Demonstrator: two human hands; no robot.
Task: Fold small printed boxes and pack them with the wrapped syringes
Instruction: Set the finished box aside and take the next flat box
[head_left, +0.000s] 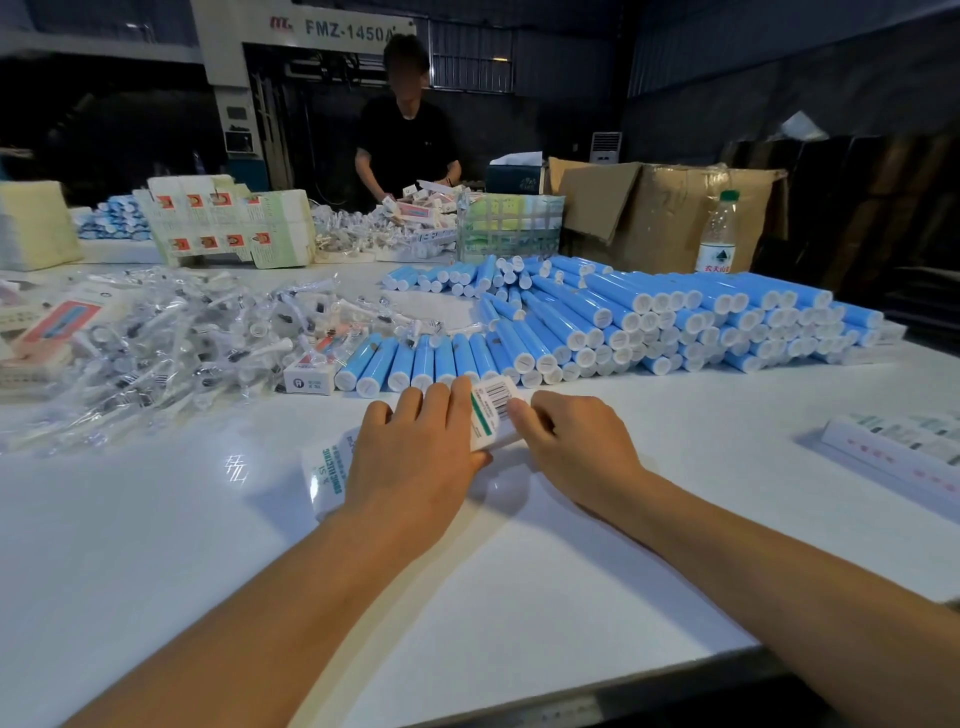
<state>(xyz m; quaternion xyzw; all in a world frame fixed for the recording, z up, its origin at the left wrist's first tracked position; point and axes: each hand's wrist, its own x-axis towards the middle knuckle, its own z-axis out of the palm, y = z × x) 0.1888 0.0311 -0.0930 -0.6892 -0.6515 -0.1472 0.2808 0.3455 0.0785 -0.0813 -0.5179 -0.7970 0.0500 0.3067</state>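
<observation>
Pressing flat with straight fingers, the left hand pins a small printed box to the white table, hiding most of it; the right hand pinches its barcoded end, fingertips partly hidden. The box's long axis runs from near-left to far-right. Both forearms reach forward, palms down. Beyond lie blue tubes and, at left, a blurred heap of wrapped syringes.
</observation>
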